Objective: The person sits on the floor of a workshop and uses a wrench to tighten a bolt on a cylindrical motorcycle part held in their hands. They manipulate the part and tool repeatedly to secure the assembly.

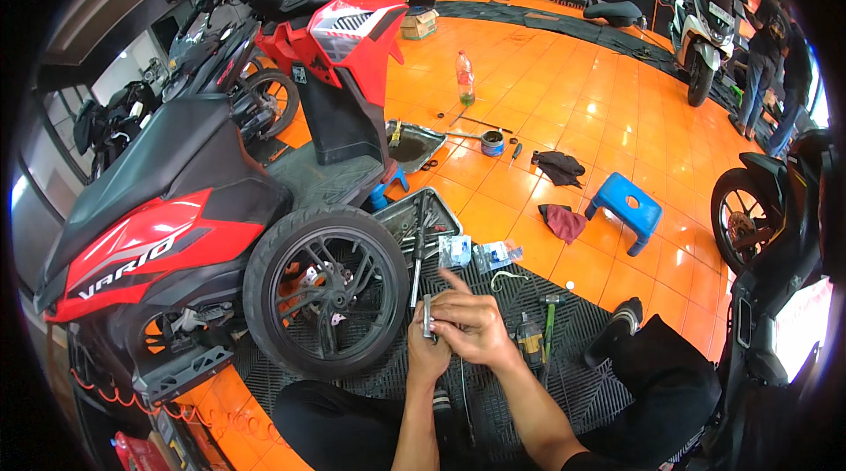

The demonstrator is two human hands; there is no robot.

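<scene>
My two hands meet in front of my lap, over the black ribbed mat (564,400). In my closed left hand (425,356) is a small silvery metal part (427,317), narrow and upright; its exact kind is too small to make out. From the right, my right hand (476,326) pinches the same part with thumb and curled fingers, its index finger stretched out. Just beyond them lies a long metal tube (421,246), dark at its middle, its upper end over a metal tray (449,217) of tools. Left of my hands, a black spoked wheel (256,286) stands upright beside the red scooter (176,233).
Small plastic packets (455,251), a hammer (550,321) and a bottle (530,339) lie close by. Farther off are a blue stool (626,207), dark rags (559,167), a can (493,145) and a drip pan (414,149). Another motorcycle (749,215) stands at right; people (767,57) are beyond.
</scene>
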